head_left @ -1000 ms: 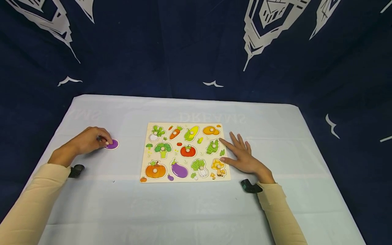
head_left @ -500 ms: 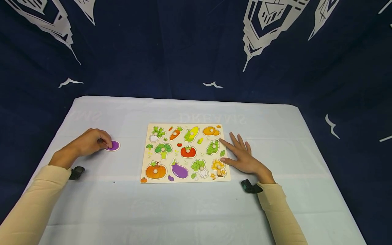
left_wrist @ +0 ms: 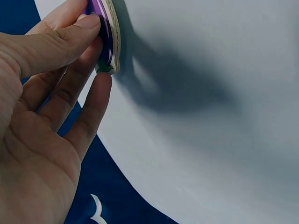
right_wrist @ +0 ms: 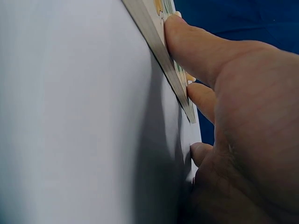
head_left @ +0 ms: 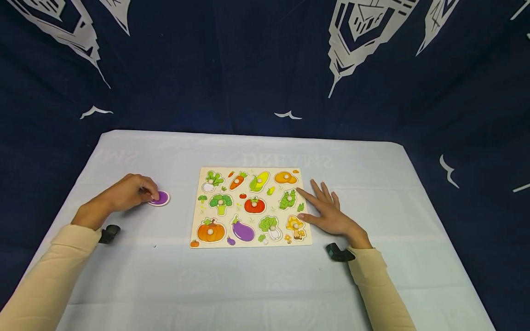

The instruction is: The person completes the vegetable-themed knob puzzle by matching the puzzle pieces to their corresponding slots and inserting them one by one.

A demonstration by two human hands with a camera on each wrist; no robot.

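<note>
My left hand (head_left: pixel 134 193) pinches a purple eggplant puzzle piece (head_left: pixel 163 198) at the left side of the table. In the left wrist view the eggplant piece (left_wrist: pixel 108 44) stands tilted between thumb and fingers, its green end toward the little finger. The wooden vegetable puzzle board (head_left: pixel 236 188) lies flat at the middle. Its eggplant spot (head_left: pixel 243 230) shows purple without a knob, while the other vegetables carry knobs. My right hand (head_left: pixel 329 214) rests spread at the board's right edge, thumb and index finger on it, as the right wrist view also shows.
A white cloth (head_left: pixel 256 285) covers the table. Behind it hangs a dark blue curtain (head_left: pixel 198 69) with pale patterns. Dark wrist cameras (head_left: pixel 339 253) sit below both wrists.
My left hand has shifted slightly to the right with the eggplant piece, toward the board. The right hand and the board have stayed in place.
</note>
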